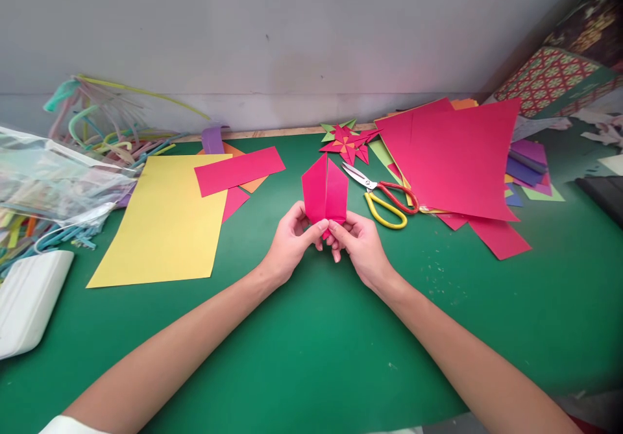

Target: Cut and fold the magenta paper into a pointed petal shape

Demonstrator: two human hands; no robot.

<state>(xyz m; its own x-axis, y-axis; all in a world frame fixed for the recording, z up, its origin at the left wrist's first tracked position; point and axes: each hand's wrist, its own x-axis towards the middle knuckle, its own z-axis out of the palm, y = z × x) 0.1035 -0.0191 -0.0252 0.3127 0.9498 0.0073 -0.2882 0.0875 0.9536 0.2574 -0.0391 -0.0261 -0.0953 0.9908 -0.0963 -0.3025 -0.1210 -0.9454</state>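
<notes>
Counter: green felt-covered counter (311, 356) running to a grey wall.
Forearms: both bare, reaching in from the lower corners and meeting at the middle.
Large sheets: yellow rectangular paper sheet (165, 220) lying flat at the left; stack of pink-red paper sheets (457, 155) at the right.
Left hand (291, 239): palm turned inward, fingers narrowed, pinching the lower left edge of the fold.
Right hand (357, 242): mirrors it, fingers pinched on the lower right edge.
Folded piece: pink-red folded paper with a pointed top (325, 191), held just above the counter at centre; long axis upright, point aimed away toward the wall, centre crease along it.
Scissors: red-and-yellow-handled scissors (384, 197) just right of the fold, blades pointing up-left.
</notes>
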